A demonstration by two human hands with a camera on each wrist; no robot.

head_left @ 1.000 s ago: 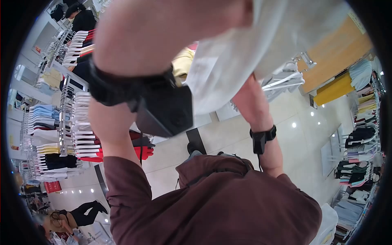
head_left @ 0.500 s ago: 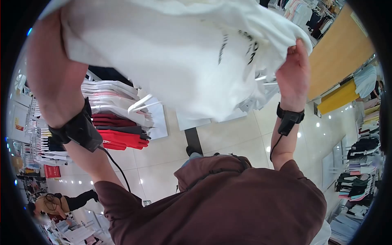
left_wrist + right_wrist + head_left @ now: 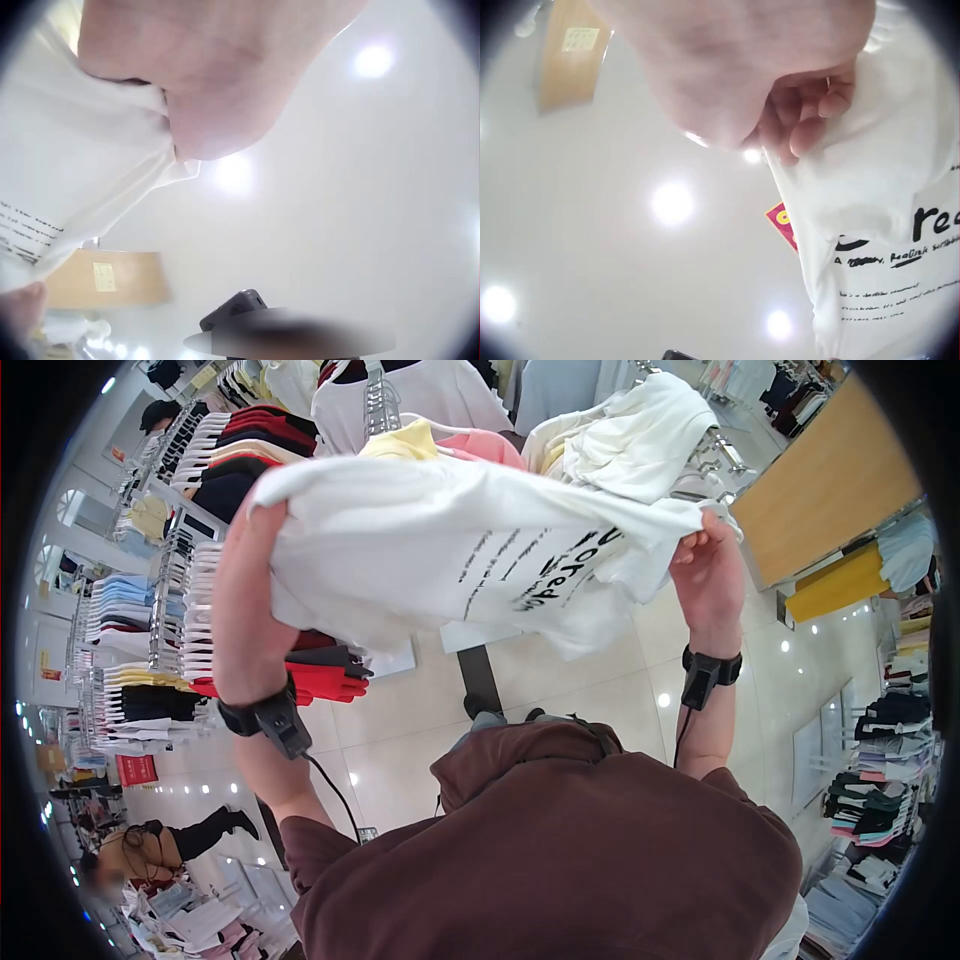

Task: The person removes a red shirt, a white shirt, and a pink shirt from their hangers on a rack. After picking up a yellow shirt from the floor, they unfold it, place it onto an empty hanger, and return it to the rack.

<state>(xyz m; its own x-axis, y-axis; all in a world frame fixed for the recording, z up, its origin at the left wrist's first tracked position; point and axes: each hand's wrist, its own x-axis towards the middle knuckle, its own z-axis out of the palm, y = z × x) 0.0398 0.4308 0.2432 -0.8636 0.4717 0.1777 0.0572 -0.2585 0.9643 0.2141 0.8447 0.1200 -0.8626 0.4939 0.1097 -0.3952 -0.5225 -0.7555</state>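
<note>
A white shirt with black printed lettering [image 3: 400, 540] is stretched sideways between my two hands in the head view. At its left end my left hand [image 3: 258, 545] grips the cloth, its fingers hidden behind the fabric. The left wrist view shows the cloth bunched at that hand's thumb [image 3: 217, 120]. My right hand [image 3: 712, 575] pinches the opposite edge with curled fingers. In the right wrist view those fingers [image 3: 807, 135] fold over the white cloth, and the lettering shows beside them. The lower part of the shirt hangs loose above the floor.
Just beyond the shirt, a rack carries hung garments, among them a white one [image 3: 640, 440]. More hangers with red and dark clothes [image 3: 325, 675] stand at left. A wooden panel [image 3: 835, 490] rises at right. Another person [image 3: 150, 855] is at the lower left.
The shirt, raised close to the camera before, is now lower and spread wider, showing more lettering. My left hand has come down and inward; my right hand rose, then dropped slightly while gripping.
</note>
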